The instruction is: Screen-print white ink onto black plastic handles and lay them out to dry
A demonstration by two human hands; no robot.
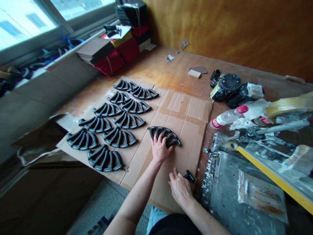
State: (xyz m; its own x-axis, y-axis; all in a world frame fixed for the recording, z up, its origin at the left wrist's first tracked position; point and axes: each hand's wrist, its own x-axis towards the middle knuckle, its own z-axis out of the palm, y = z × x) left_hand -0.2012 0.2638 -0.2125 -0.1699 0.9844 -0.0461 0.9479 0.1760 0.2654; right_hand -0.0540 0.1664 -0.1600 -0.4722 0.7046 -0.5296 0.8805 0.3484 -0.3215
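Note:
My left hand (160, 150) rests on a black fan-shaped part (171, 133) lying on a flattened cardboard sheet (188, 130). Its fingers are spread over the lower ribs, and the palm hides some of them. Lower right, my right hand (180, 187) hovers low over the cardboard or touches it, fingers loosely bent and slightly apart. Just beyond its outer side is a small black T-shaped piece (189, 176); whether the hand touches it I cannot tell. Several similar black fan-shaped parts (121, 137) lie in two rows on the left of the sheet.
At the right stand black jars (227, 85), a plastic bottle (227, 117) and a tape roll (288, 109). A yellow-edged bar (274, 181) slants over a stained grey board (225, 176). Stacked red and black bundles (122, 52) sit by the window. The table's near edge runs below the cardboard.

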